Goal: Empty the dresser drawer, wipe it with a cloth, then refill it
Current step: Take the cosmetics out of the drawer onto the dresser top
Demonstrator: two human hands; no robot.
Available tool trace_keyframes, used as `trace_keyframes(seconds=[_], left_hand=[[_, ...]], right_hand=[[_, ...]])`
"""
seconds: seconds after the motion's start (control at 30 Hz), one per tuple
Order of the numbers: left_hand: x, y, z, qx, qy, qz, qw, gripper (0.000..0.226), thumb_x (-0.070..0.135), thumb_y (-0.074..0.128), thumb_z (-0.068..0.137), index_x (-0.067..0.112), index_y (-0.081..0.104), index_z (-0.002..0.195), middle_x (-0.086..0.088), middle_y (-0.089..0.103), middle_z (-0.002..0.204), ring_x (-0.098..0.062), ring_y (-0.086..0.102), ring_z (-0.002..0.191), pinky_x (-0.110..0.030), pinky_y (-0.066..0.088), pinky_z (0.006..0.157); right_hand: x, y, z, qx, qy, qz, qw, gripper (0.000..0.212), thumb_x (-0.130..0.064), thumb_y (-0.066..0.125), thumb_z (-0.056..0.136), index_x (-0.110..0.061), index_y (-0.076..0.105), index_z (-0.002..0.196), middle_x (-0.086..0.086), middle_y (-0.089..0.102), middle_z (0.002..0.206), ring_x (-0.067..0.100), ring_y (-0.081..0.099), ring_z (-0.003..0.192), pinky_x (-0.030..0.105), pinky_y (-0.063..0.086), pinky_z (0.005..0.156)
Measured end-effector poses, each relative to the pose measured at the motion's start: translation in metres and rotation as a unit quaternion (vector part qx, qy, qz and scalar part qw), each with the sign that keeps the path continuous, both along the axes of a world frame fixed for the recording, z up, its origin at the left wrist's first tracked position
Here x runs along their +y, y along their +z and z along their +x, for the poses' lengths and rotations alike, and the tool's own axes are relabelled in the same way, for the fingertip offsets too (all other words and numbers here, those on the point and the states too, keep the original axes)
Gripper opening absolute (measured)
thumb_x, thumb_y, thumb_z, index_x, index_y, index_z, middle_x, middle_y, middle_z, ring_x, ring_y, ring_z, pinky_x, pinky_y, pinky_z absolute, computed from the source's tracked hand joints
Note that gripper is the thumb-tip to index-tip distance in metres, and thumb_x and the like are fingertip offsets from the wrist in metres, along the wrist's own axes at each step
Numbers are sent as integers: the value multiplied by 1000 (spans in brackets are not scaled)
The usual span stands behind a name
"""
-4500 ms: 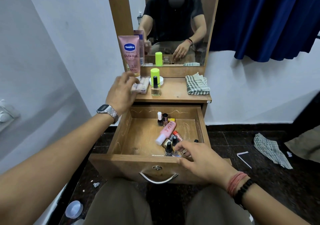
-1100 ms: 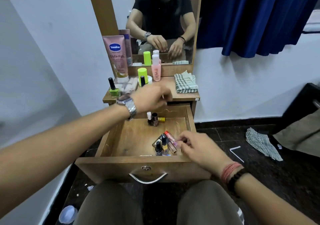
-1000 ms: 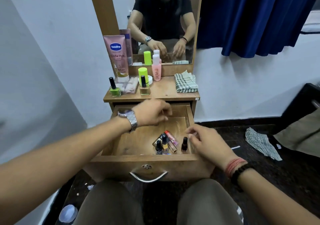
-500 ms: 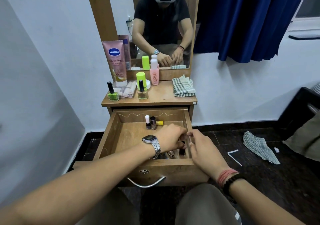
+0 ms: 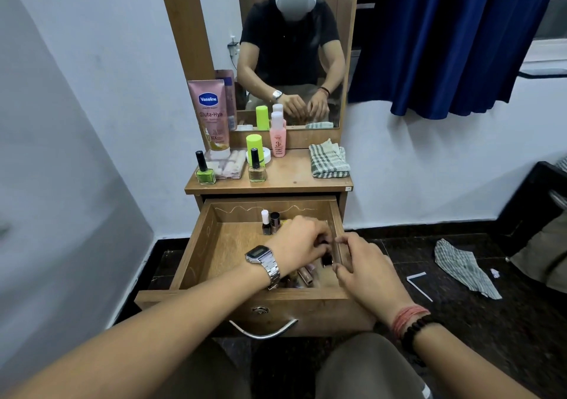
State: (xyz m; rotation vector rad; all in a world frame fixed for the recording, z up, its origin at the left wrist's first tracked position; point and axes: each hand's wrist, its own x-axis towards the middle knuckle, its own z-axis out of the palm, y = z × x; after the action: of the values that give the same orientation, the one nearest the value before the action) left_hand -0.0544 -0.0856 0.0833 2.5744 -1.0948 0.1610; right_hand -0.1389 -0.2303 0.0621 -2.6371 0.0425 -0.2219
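Nearby, cloth (image 5: 329,161) beside bottles (image 5: 278,136)

The pink tube (image 5: 211,113), standing on the dresser top well beyond the left hand (image 5: 299,243) and off to its left, carries a blue "Vaseline" badge with "Gluta-Hya" printed below it and a "10X" mark lower down; the finer print cannot be read. The pink bottle (image 5: 278,141), straight beyond both hands against the mirror frame, shows a large "3" on its label, and the small lines around it are too blurred to read.
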Motion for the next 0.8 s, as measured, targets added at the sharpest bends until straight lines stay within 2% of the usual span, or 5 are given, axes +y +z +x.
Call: trace_keyframes(seconds=[0.1,0.4,0.6,0.73,0.8], left_hand=[[11,19,-4,13,21,-71,997,9,29,68,81,23,69,88,9,68,82,-5,63,76,-30,54,73],[34,47,-19,53,51,-180,981,12,28,72,81,17,70,86,8,68,75,-3,63,70,-28,54,72],[54,45,-12,56,78,-224,970,21,34,62,89,21,65,105,10,67,91,-7,65,79,-36,54,74],[71,21,-10,64,99,-131,984,19,38,56,91,24,64,101,12,64,94,-4,59,86,-25,50,77],[76,7,-11,72,100,-90,988,16,37,57,90,25,65,95,14,64,92,-3,57,83,-21,47,73]], right_hand=[[2,8,3,-17,10,20,1000,43,-34,64,84,-30,46,123,-8,59,121,17,55,112,39,43,93],[26,23,16,-67,53,82,993,25,-35,73,76,-31,52,89,-10,60,73,10,59,72,34,49,63],[31,42,58,-97,73,84,989,21,-20,75,78,-21,66,97,-8,64,82,12,59,78,22,43,68],[31,64,116,-93,27,165,981,23,-16,79,75,-15,68,95,-3,68,90,13,64,86,21,48,78],[35,70,147,-91,14,181,979,28,-16,81,73,-14,67,97,-3,67,89,11,61,84,20,47,73]])
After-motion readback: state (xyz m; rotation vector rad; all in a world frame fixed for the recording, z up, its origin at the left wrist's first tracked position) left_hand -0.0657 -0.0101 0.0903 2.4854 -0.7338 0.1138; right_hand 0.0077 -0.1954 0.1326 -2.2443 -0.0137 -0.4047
